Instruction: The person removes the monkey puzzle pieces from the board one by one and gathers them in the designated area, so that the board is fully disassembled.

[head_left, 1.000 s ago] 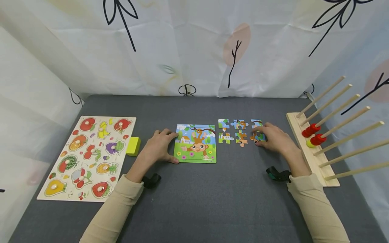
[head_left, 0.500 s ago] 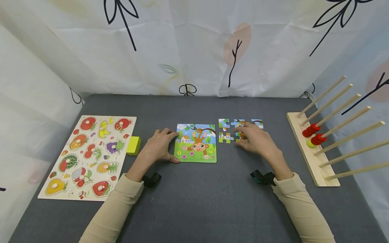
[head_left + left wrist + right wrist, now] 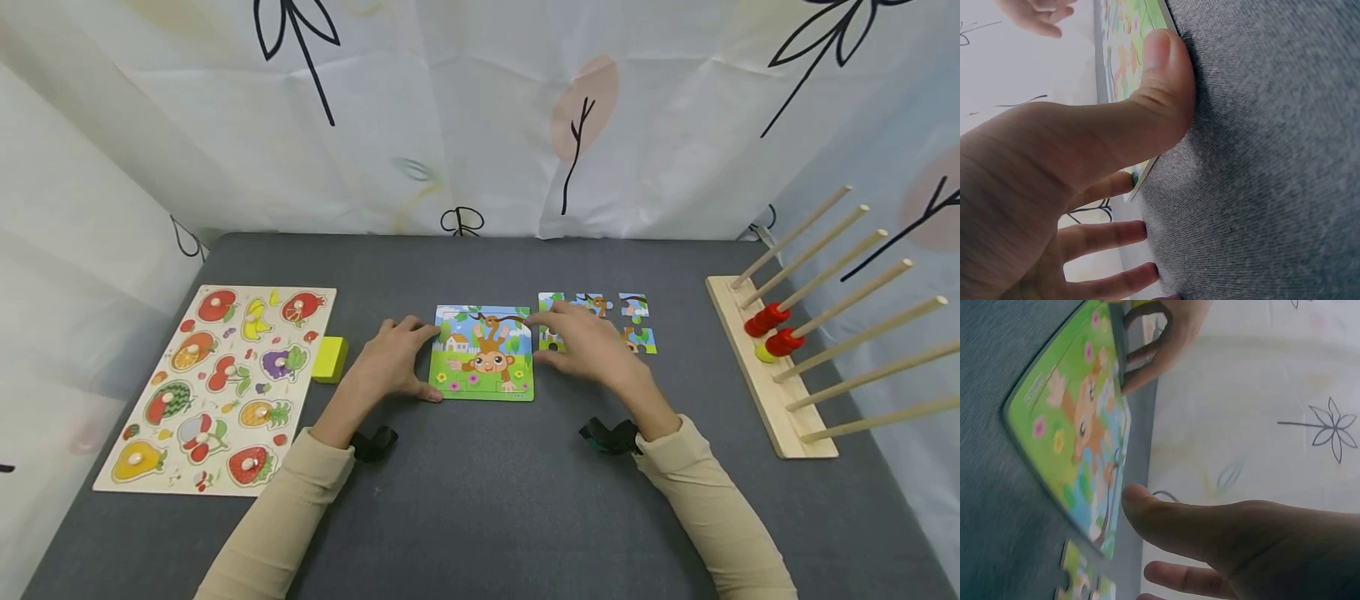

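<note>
A square monkey jigsaw board (image 3: 483, 358) lies flat on the grey table. At its left side, my left hand (image 3: 390, 358) touches the edge with thumb and index finger; in the left wrist view the thumb (image 3: 1163, 81) lies along the edge and other fingers reach down to the cloth. My right hand (image 3: 585, 346) hovers by the board's right edge, fingers spread and nothing held. Beneath and behind it are loose jigsaw pieces in two rows, some partly covered: a top right piece (image 3: 634, 307) and a lower right piece (image 3: 640, 340) show fully.
On the left lies a fruit peg puzzle (image 3: 217, 392), with a yellow block (image 3: 329, 360) beside it. To the right stands a wooden base (image 3: 780, 383) with several tall pegs and a few red beads (image 3: 785, 343). A white patterned curtain (image 3: 480, 125) closes off the back.
My right hand has moved left from the rightmost loose pieces, across the middle ones, to the board's right edge. The left hand and the pieces have stayed put.
</note>
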`<state>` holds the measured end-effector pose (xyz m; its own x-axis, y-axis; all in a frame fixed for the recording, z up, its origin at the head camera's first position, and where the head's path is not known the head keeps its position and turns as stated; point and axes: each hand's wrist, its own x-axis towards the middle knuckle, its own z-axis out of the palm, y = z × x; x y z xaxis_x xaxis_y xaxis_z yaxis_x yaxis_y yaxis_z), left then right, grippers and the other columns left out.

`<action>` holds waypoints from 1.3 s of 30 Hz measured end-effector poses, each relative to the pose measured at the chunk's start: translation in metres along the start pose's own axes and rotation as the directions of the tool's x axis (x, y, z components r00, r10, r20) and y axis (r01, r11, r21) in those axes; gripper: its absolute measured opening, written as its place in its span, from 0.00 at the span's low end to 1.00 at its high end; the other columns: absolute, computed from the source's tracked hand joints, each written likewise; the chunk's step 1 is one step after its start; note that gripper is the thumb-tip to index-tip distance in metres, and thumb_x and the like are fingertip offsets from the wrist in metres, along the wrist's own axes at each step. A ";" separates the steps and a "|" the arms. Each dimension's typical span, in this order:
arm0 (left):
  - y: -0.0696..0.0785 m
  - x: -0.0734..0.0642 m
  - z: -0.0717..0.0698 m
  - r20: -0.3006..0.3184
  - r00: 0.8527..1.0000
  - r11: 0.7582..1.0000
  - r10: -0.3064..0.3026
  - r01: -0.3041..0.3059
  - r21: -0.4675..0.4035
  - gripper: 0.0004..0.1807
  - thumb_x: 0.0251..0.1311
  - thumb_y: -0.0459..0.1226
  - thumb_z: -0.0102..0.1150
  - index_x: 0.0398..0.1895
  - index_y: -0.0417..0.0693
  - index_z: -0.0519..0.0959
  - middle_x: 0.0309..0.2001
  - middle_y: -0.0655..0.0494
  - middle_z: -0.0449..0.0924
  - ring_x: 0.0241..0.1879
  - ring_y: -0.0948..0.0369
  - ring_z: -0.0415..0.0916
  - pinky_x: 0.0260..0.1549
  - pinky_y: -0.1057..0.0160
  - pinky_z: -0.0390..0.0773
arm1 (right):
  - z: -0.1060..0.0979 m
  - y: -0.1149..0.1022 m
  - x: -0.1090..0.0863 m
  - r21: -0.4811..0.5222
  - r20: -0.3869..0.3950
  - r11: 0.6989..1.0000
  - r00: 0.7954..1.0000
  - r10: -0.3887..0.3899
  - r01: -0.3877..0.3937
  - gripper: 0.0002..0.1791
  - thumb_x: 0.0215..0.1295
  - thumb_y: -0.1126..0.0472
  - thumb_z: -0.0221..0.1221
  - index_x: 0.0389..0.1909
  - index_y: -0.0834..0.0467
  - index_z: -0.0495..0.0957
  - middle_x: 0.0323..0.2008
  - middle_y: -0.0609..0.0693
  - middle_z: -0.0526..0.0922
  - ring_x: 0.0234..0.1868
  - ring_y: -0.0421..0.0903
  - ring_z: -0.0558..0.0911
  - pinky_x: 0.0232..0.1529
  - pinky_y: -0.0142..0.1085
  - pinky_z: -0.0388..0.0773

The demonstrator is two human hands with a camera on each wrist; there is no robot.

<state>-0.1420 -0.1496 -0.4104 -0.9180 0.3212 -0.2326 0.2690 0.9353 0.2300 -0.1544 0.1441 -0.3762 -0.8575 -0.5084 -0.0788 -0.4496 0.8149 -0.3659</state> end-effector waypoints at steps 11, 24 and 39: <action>-0.002 0.002 -0.003 0.037 0.999 1.000 0.006 -0.005 -0.014 0.58 0.39 0.59 0.82 0.75 0.47 0.69 0.71 0.40 0.69 0.66 0.39 0.66 0.60 0.39 0.77 | 0.012 -0.038 0.023 0.039 0.080 0.994 0.991 -0.106 0.103 0.26 0.67 0.52 0.68 0.65 0.51 0.79 0.50 0.55 0.82 0.39 0.48 0.79 0.34 0.38 0.75; -0.005 0.001 -0.006 0.069 0.997 0.999 0.028 -0.025 -0.035 0.59 0.41 0.60 0.82 0.76 0.47 0.67 0.71 0.39 0.67 0.67 0.37 0.65 0.62 0.39 0.76 | 0.040 -0.069 0.041 0.051 0.167 0.989 0.975 -0.149 0.142 0.31 0.61 0.52 0.73 0.65 0.51 0.79 0.44 0.53 0.81 0.34 0.44 0.75 0.32 0.34 0.72; -0.005 0.001 -0.004 0.055 0.998 0.999 0.032 -0.029 -0.045 0.58 0.41 0.59 0.82 0.76 0.46 0.67 0.71 0.39 0.67 0.66 0.37 0.65 0.61 0.39 0.76 | 0.051 -0.083 0.045 0.064 0.192 0.993 0.975 -0.112 0.101 0.31 0.58 0.52 0.75 0.63 0.51 0.80 0.46 0.52 0.80 0.38 0.45 0.76 0.32 0.37 0.74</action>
<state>-0.1457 -0.1549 -0.4078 -0.8916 0.3583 -0.2768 0.2822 0.9179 0.2790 -0.1433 0.0395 -0.3970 -0.7380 -0.6402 -0.2135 -0.5169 0.7396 -0.4310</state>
